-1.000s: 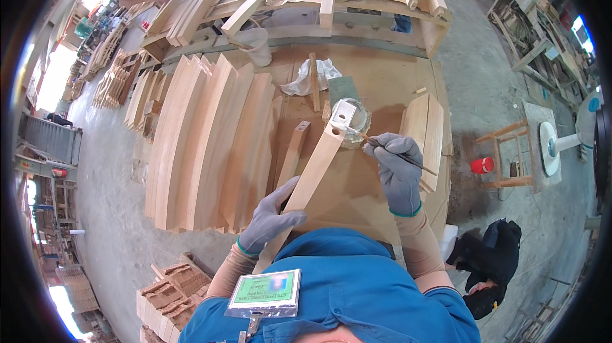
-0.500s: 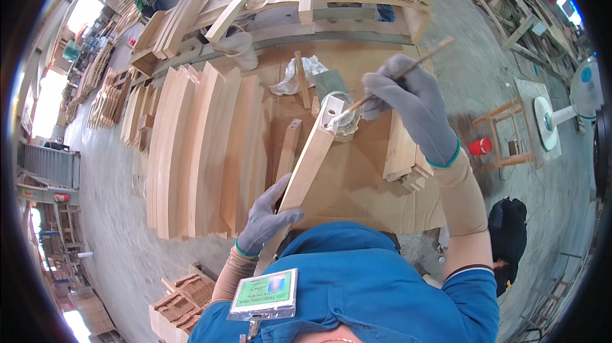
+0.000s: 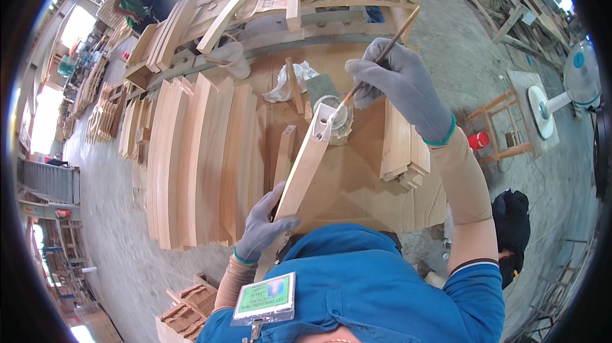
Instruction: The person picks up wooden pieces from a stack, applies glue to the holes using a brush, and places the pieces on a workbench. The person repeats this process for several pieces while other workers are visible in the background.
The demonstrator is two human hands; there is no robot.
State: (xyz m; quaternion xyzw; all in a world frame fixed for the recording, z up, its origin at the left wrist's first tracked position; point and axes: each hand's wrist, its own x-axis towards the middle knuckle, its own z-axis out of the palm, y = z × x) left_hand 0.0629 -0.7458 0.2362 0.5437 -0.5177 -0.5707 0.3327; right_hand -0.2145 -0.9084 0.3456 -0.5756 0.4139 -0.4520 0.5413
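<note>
One gloved left hand (image 3: pixel 263 226) gripped a wooden rail (image 3: pixel 305 171) tilted above cardboard (image 3: pixel 350 196); right hand (image 3: pixel 405 85) pinched an applicator stick (image 3: pixel 350 95) at the rail's mortised end. Overloaded tip could've dripped white paste (image 3: pixel 330 120) downward.

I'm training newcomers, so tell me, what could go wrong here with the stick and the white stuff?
The white stuff on the end of the wood might run down its side.

That end overlaps the container in this view, so a slip could perhaps knock it.

The left hand grips the wood well away from that end, so it may swing if the right hand presses the stick hard.
</note>
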